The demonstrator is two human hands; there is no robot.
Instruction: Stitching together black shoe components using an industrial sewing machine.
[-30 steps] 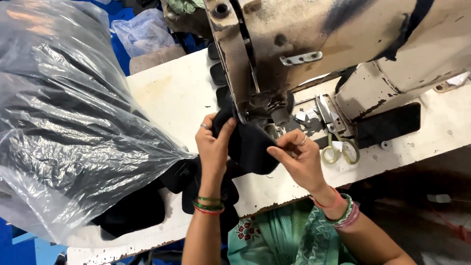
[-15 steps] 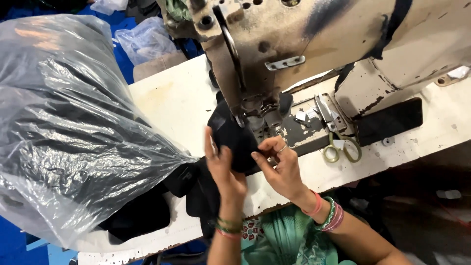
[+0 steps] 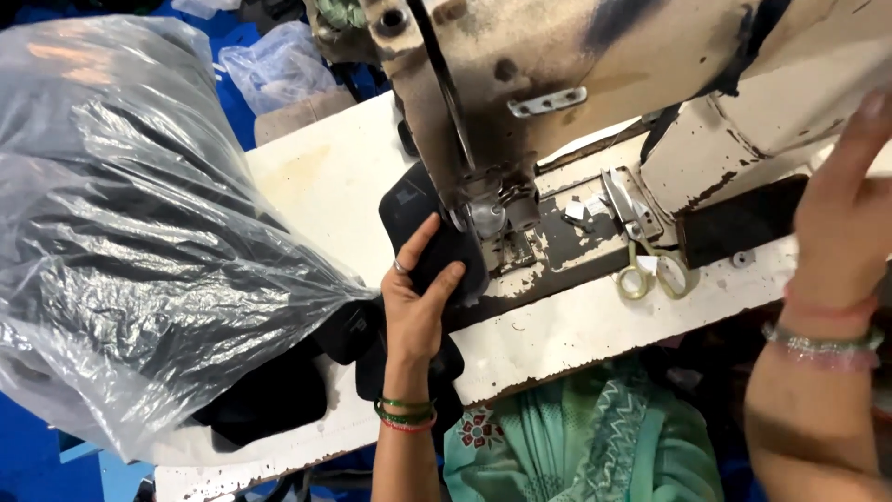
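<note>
Left hand point(image 3: 415, 296) flat, fingers spread on black fabric piece point(image 3: 429, 244), just left of needle on desk point(image 3: 557, 330). Right hand point(image 3: 850, 200) raised far right, probably open, holding nothing.

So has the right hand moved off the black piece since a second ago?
Yes. The right hand has lifted away rightward, past the scissors, toward the sewing machine body's right end.

Left hand point(image 3: 416, 296): stretched forward from the near edge, palm down, fingers spread and flattened; a ring shows on one finger.
Left wrist: straight, ringed with green and red bangles.
Right hand point(image 3: 844, 214): lifted high at the right, blurred, fingers pointing up and loosely extended, gripping nothing.
Right wrist: banded with pink and beaded bracelets.
</note>
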